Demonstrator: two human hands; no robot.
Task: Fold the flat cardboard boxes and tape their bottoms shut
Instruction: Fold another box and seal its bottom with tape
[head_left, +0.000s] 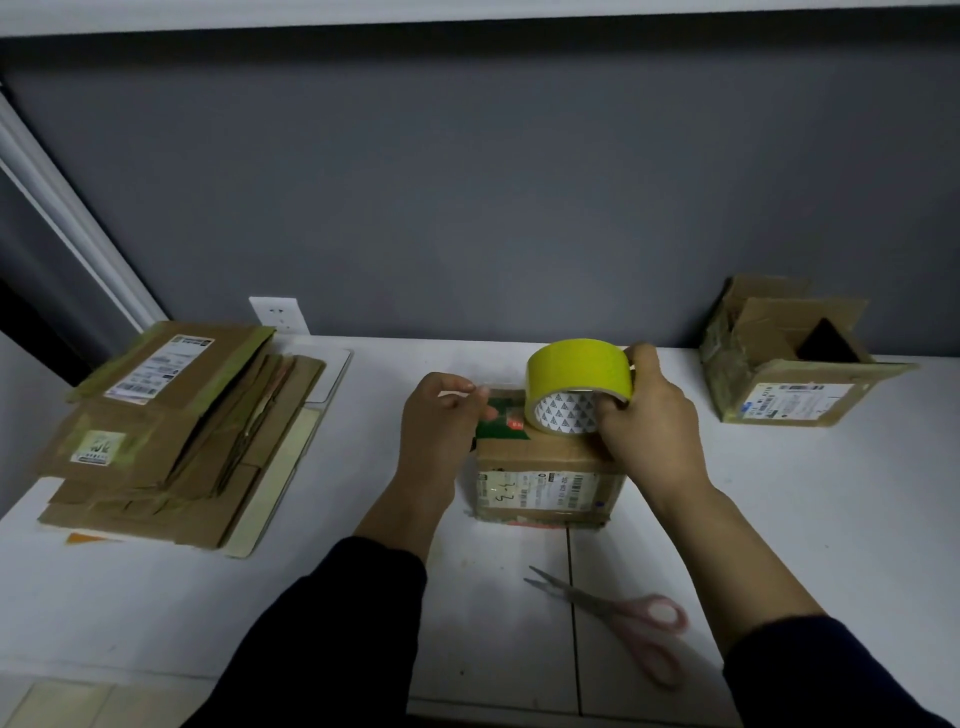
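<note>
A small folded cardboard box (545, 480) stands on the white table in front of me, with labels on its near side. On top of it my right hand (649, 415) grips a roll of yellow tape (579, 382), thumb at the core. My left hand (441, 415) sits at the box's left top edge and pinches what looks like the clear free end of the tape between thumb and fingers. A green and red patch shows on the box top between my hands.
A stack of flat cardboard boxes (171, 436) lies at the left. An assembled open box (789, 358) stands at the back right. Pink-handled scissors (618, 618) lie near the front edge. A wall socket (278, 314) is behind the table (831, 519).
</note>
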